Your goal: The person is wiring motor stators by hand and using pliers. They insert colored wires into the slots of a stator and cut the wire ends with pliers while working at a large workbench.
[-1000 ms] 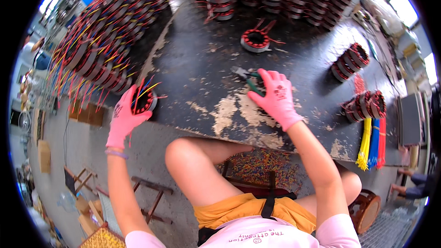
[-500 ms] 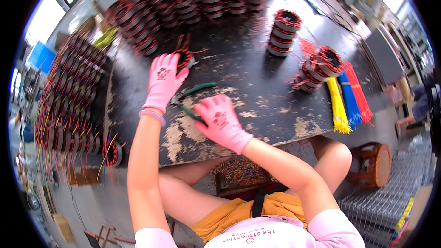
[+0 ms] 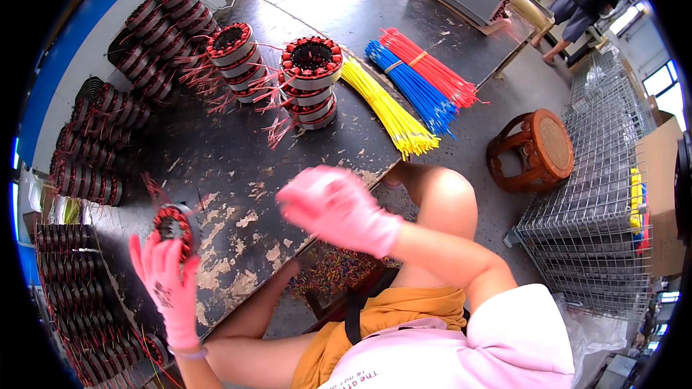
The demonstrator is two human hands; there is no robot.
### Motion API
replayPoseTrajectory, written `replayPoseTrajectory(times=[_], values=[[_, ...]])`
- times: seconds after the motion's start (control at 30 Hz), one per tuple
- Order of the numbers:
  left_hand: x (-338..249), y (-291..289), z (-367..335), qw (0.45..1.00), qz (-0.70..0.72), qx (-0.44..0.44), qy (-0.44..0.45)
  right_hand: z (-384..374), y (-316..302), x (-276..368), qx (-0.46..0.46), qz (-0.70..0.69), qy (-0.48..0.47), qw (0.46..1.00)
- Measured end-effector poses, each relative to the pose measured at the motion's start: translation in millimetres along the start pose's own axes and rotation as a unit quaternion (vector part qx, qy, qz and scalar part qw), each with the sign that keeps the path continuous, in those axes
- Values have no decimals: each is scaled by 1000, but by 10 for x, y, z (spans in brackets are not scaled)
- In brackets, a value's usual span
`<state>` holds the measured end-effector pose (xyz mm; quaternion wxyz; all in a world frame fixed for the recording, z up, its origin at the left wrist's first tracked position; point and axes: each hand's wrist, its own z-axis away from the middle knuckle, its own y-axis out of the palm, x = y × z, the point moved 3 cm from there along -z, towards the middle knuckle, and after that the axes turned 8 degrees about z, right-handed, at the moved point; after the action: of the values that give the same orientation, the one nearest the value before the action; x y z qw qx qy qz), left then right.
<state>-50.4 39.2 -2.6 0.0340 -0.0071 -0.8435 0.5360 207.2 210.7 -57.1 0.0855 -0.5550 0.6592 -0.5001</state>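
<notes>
Stator coil [image 3: 173,225] grasped in left hand [image 3: 167,282] at desk's [image 3: 238,151] left edge; right hand [image 3: 335,207] blurred, grip unclear. Loose leads could snag.

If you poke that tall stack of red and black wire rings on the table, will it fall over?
The stack probably tips if poked near the top: it stands tall, separate rings piled loosely. Each ring looks heavy, metal wound with wire. Its red leads seem floppy.
</notes>
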Motion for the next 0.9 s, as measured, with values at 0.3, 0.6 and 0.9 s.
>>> replayPoseTrajectory(times=[0.3,0.6,0.9], values=[[-1068,506,93,987,156,50,4,573,-1123,-1403,124,255,352,892],[-1206,641,90,989,142,26,-40,805,-1416,-1367,62,207,367,905],[-1364,4,14,976,169,-132,-35,906,-1756,130,-87,-104,346,928]])
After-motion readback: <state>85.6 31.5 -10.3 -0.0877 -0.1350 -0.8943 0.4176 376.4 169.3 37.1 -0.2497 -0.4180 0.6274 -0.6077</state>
